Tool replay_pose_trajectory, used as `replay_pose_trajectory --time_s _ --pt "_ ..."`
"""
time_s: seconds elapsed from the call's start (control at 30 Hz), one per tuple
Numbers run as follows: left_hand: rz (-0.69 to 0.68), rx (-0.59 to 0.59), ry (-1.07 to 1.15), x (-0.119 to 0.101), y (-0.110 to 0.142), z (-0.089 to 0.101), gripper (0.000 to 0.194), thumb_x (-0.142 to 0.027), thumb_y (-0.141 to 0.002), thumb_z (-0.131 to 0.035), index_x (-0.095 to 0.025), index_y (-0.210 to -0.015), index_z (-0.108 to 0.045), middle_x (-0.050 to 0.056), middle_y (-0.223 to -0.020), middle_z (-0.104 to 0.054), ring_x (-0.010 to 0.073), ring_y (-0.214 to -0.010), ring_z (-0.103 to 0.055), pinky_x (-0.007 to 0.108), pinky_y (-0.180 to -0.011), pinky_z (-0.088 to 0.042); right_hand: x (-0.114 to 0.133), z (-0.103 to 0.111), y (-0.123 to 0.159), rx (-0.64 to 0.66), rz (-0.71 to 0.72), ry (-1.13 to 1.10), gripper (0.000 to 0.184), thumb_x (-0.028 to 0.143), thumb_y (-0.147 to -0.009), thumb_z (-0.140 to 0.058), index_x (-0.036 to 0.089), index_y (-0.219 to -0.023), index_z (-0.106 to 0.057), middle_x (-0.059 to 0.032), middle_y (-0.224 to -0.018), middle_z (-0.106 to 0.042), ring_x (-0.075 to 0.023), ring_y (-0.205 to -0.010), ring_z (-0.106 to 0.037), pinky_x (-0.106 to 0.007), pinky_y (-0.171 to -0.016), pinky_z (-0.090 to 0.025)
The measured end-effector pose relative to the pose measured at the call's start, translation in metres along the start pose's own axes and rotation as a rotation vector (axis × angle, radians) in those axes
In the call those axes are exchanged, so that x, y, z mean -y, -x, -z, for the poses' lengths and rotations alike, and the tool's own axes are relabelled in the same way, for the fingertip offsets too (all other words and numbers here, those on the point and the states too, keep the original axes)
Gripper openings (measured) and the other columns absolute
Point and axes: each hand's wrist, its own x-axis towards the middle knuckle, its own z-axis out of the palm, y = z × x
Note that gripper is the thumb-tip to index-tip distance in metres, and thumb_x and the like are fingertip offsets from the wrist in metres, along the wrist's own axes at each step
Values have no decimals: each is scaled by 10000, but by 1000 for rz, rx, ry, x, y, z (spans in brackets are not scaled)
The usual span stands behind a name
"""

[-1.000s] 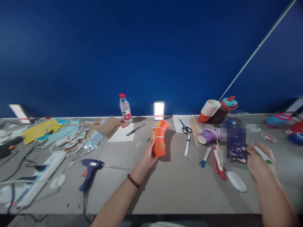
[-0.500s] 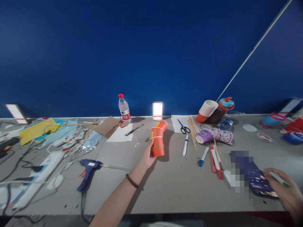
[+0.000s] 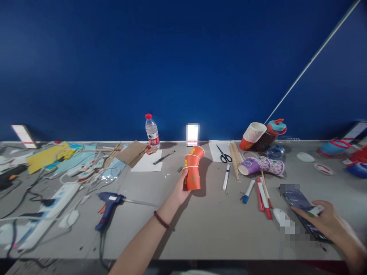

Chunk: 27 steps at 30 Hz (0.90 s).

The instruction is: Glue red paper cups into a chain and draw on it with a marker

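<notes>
My left hand (image 3: 182,188) is wrapped round a crooked stack of orange paper cups (image 3: 192,177), joined at angles, with pale rims and yellow lettering. A small green piece (image 3: 180,169) sticks out at its left side. On the right, my right hand (image 3: 325,217) holds a short white marker with a green end (image 3: 316,211). Its fingers reach over a dark smartphone (image 3: 299,200) whose screen faces up; part of the phone is blurred out. Beside the phone lies a white computer mouse (image 3: 282,219), partly pixelated.
A blue glue gun (image 3: 108,208) and a power strip (image 3: 50,217) with tangled cables lie left. Behind stand a water bottle (image 3: 152,133) and stacked cups (image 3: 252,135). Scissors (image 3: 224,154), markers (image 3: 226,177) and a purple cup piece (image 3: 260,166) lie right.
My right hand has moved left and up over the smartphone, carrying the marker, and now covers more of the screen. My left hand and the orange cups have hardly moved.
</notes>
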Motion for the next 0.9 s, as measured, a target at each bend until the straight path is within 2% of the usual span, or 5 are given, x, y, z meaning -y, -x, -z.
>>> replay_pose_trajectory --time_s 0.17,0.37,0.63,0.9 --pt "7 -11 -1 -1 2 -2 416 -367 -786 -712 -155 -1124 -595 110 -964 -721 234 -858 -706 324 -758 -562 1 -2 4 68 12 64 521 678 -451 -692 348 -718 -389 18 -492 -510 -371 -519 -623 -464 -538 -497" --pt "8 -24 19 -1 1 -2 422 -348 -797 -703 -161 -1154 -576 103 -966 -722 240 -857 -711 331 -760 -569 -1 -9 -1 2 118 163 529 692 -475 -685 349 -780 -423 -20 -577 -527 -428 -695 -657 -503 -604 -493" --pt "20 -24 22 -2 1 -3 451 -346 -779 -721 -162 -1164 -573 106 -981 -720 245 -858 -712 333 -755 -568 7 -8 12 25 104 232 530 728 -548 -603 325 -848 -433 -134 -809 -636 -450 -898 -648 -502 -703 -498" --pt "6 -1 6 1 -4 3 458 -376 -768 -728 -173 -1154 -587 98 -974 -721 238 -869 -707 341 -782 -563 4 -11 13 -5 115 178 483 687 -516 -643 344 -788 -437 -57 -674 -568 -444 -825 -654 -519 -699 -498"
